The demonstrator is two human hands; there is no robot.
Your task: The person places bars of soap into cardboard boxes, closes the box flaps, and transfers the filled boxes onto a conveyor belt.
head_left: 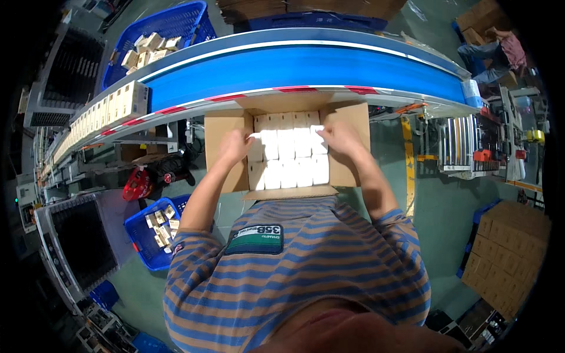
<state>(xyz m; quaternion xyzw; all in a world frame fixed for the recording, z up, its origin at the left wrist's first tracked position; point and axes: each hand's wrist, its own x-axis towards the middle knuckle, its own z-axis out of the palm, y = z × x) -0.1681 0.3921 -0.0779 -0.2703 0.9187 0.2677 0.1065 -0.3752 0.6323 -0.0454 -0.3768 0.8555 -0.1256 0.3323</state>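
Note:
In front of my body stands an open cardboard carton with its flaps folded out. Small white boxes fill it in two visible rows, their near tops washed out by bright light. My left hand reaches over the left wall, fingers closed at the left end of the far row. From the right, my right hand closes at the opposite end of that same row. White shows at the fingertips of both hands; glare hides whether it is a covering or box edges. The row lies between my two hands.
Beyond the carton runs a blue conveyor belt, with a line of pale boxes at its left. Blue baskets hold loose small boxes. Stacked cartons stand at right. Another person bends at far right.

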